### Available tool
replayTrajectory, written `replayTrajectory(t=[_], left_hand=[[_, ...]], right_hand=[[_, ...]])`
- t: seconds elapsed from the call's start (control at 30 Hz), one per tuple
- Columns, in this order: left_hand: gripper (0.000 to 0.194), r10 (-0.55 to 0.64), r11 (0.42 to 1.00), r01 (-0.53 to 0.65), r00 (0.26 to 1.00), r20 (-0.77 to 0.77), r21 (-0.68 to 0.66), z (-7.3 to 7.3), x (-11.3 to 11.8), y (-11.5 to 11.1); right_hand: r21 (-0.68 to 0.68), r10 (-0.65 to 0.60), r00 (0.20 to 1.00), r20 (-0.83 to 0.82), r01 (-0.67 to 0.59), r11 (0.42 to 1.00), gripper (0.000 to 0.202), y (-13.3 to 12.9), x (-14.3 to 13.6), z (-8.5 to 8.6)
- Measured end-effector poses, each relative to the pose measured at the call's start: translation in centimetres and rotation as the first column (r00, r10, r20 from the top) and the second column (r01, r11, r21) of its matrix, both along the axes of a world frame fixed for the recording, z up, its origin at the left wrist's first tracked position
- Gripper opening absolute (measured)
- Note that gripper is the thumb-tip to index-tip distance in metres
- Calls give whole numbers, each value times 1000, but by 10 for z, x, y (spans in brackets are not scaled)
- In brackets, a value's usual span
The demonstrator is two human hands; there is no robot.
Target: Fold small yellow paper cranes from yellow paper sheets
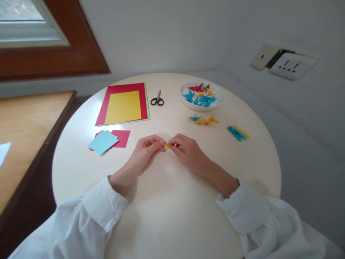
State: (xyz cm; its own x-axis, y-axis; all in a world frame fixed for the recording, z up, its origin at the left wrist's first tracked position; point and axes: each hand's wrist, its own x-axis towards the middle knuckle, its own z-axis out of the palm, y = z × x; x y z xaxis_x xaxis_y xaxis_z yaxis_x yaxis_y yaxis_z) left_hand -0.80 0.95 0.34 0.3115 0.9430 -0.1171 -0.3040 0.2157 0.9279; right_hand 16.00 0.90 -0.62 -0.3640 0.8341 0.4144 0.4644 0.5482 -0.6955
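Note:
Both hands meet near the middle of the round white table, pinching one small folded yellow paper. My left hand has its thumb and fingertips closed on the paper's left end. On the right end, the fingertips of my right hand are closed too. Most of the paper is hidden by the fingers, so its shape cannot be made out. Beyond my right hand lie a small blue folded crane and yellow folded cranes.
Behind stands a white dish with several red, blue and yellow cranes. Black-handled scissors lie left of it. Farther left are large red and yellow sheets and small light blue squares. Folded blue and yellow strips lie right.

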Motion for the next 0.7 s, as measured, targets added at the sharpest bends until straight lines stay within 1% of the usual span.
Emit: replayTrajectory(t=[0.13, 0.27, 0.33, 0.4, 0.53, 0.7], left_hand=[[12, 31, 999, -30, 998, -53, 23, -1, 0, 0], [17, 46, 998, -42, 996, -76, 55, -3, 1, -1], [19, 57, 995, -46, 992, -114, 93, -4, 2, -1], [20, 72, 990, -52, 986, -152, 131, -5, 3, -2], [19, 119, 979, -81, 971, -207, 185, -6, 4, -2], [15, 207, 961, -146, 944, -257, 235, -3, 5, -1]], right_hand=[[-59, -38, 999, -30, 36, 998, 8, 0, -2, 2], [-136, -147, 986, -79, 136, 981, 9, 0, -4, 5], [-155, -170, 982, -83, 156, 975, 12, 0, -5, 6], [-164, -146, 985, -88, 130, 978, 13, -1, -5, 6], [-205, -58, 986, -153, 26, 978, 15, -1, -5, 3], [-300, -28, 969, -247, -49, 953, 23, 0, -6, 3]])
